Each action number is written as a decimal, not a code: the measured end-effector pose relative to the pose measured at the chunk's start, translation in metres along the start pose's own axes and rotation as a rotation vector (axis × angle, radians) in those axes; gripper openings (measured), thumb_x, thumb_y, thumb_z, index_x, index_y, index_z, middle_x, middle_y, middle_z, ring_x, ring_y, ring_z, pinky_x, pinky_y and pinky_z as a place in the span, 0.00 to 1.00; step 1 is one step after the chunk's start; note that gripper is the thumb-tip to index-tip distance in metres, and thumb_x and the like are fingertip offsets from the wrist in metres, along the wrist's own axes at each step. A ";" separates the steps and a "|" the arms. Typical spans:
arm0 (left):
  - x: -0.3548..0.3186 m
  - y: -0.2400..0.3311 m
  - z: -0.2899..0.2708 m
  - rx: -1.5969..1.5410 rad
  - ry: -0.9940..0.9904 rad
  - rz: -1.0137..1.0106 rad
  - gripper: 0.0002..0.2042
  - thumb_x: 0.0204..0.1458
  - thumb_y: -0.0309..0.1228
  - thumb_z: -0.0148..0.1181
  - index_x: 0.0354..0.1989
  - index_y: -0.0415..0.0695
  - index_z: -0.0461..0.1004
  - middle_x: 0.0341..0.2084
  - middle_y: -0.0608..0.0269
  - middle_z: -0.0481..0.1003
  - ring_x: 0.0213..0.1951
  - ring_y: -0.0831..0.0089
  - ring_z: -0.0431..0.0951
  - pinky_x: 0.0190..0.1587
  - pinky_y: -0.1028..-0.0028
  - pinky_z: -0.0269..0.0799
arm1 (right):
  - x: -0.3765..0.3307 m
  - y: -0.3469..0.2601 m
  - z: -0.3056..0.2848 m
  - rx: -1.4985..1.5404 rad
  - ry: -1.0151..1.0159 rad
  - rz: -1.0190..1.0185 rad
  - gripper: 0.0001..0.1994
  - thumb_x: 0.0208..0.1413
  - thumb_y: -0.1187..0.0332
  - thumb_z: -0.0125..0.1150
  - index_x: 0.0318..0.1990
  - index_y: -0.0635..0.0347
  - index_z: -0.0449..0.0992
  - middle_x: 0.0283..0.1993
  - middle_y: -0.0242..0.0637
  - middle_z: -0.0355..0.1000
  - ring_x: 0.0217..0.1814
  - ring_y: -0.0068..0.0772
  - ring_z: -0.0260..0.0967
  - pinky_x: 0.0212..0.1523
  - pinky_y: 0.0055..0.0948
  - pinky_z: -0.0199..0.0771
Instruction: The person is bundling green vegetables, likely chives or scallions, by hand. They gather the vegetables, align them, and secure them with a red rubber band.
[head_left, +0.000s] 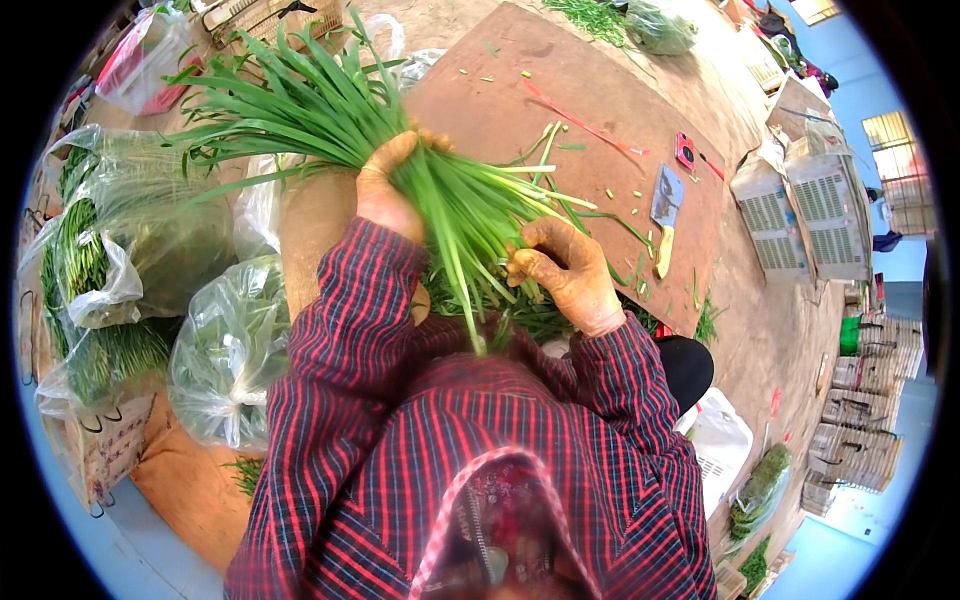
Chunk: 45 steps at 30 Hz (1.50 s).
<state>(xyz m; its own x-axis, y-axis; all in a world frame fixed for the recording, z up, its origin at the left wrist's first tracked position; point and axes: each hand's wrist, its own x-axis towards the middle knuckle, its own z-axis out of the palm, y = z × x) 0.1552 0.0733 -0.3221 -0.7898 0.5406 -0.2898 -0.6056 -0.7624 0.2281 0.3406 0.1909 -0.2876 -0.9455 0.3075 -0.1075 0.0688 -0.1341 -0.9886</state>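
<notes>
Chive bunch (400, 150) is gripped mid-stalk by the clenched left hand (385, 185); right hand (565, 270) pinches its lower stalks.

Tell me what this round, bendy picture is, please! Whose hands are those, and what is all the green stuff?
The picture comes from a small camera worn on a person's head, looking down. Its lens sees very wide, so straight edges look bent.

The two arms in red striped sleeves belong to that person. The left hand grips a big bunch of long green leaves, like chives. The right hand pinches the pale stem ends of the same bunch.

Underneath lies a brown board with little green trimmings on it. A small knife and a thin red band lie there too. To the left sit clear plastic bags filled with more greens.
</notes>
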 end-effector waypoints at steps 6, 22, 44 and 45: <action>-0.004 0.006 0.004 -0.121 -0.011 -0.048 0.09 0.43 0.22 0.58 0.35 0.39 0.72 0.25 0.57 0.75 0.35 0.57 0.74 0.49 0.57 0.71 | -0.032 0.003 -0.036 -0.232 0.037 0.000 0.10 0.58 0.72 0.58 0.43 0.70 0.76 0.30 0.34 0.73 0.32 0.22 0.70 0.38 0.23 0.72; -0.007 0.006 0.004 0.040 0.050 0.014 0.11 0.44 0.20 0.57 0.38 0.39 0.72 0.27 0.57 0.75 0.36 0.55 0.76 0.48 0.55 0.73 | -0.062 0.024 -0.074 -0.909 0.305 -0.062 0.10 0.49 0.65 0.63 0.39 0.54 0.81 0.38 0.38 0.78 0.36 0.37 0.76 0.38 0.32 0.75; -0.008 0.009 -0.001 -0.045 -0.124 -0.133 0.13 0.42 0.21 0.60 0.40 0.39 0.70 0.27 0.58 0.74 0.36 0.58 0.74 0.50 0.59 0.71 | 0.022 0.028 0.018 -0.334 0.265 -0.044 0.06 0.50 0.74 0.67 0.34 0.65 0.77 0.26 0.29 0.73 0.29 0.17 0.68 0.31 0.21 0.70; -0.008 0.009 0.001 -0.061 -0.122 -0.125 0.13 0.42 0.21 0.60 0.39 0.39 0.71 0.26 0.58 0.74 0.35 0.58 0.74 0.50 0.59 0.71 | 0.020 0.028 0.016 -0.305 0.290 -0.063 0.06 0.51 0.73 0.67 0.35 0.64 0.78 0.26 0.29 0.73 0.28 0.18 0.69 0.30 0.21 0.71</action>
<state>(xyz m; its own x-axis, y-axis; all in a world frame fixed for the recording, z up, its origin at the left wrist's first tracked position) 0.1558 0.0621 -0.3172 -0.7168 0.6691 -0.1961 -0.6958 -0.7047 0.1391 0.3184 0.1781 -0.3162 -0.8252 0.5641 -0.0285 0.1462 0.1646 -0.9755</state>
